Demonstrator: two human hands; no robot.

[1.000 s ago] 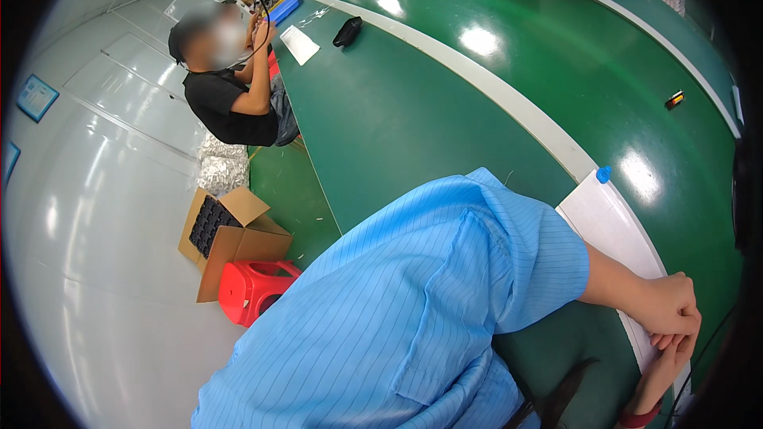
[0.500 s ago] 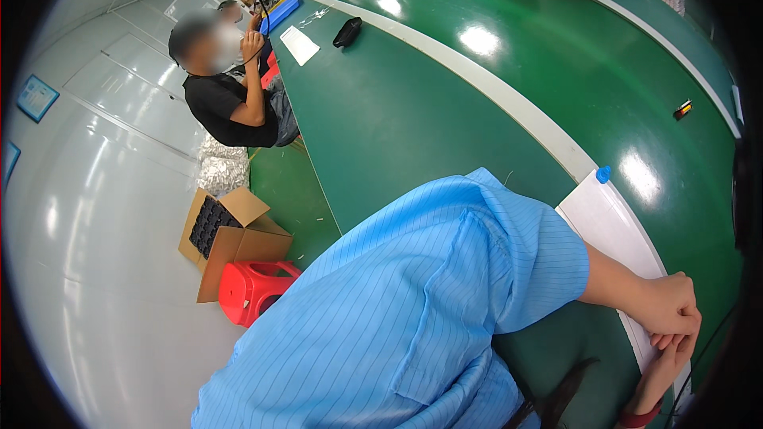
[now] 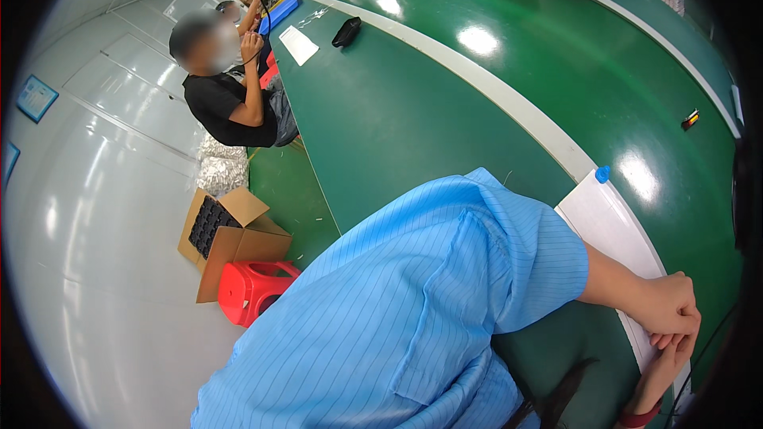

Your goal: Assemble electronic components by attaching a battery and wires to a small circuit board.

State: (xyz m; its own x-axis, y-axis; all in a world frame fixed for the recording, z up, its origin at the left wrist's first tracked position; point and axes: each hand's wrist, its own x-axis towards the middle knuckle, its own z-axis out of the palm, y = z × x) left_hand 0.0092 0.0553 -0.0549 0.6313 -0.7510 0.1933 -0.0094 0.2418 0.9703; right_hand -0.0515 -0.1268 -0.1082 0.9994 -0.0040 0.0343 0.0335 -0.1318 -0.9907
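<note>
Nearest to me, my left hand (image 3: 666, 302) lies over my right hand (image 3: 671, 343) at the lower right, both resting on the near end of a flat white rectangular sheet (image 3: 612, 226). The fingers of both are curled and interlaced around each other; I cannot tell whether anything is held inside them. A red band (image 3: 640, 415) circles the right wrist. My pale blue striped short-sleeved smock (image 3: 413, 310) fills the middle and hides much of the near green counter (image 3: 397, 111).

The white sheet runs along a pale strip that crosses the counter, and a small blue cap (image 3: 603, 174) sits at its far corner. To the left, on the floor, a red plastic stool (image 3: 254, 290) stands just beside an open cardboard box with a black tray inside (image 3: 222, 234).

Further off, a person in a black shirt (image 3: 226, 103) sits at the counter's edge, one hand raised. Beyond lie a white paper (image 3: 299, 44) and a black pouch (image 3: 346, 32).
</note>
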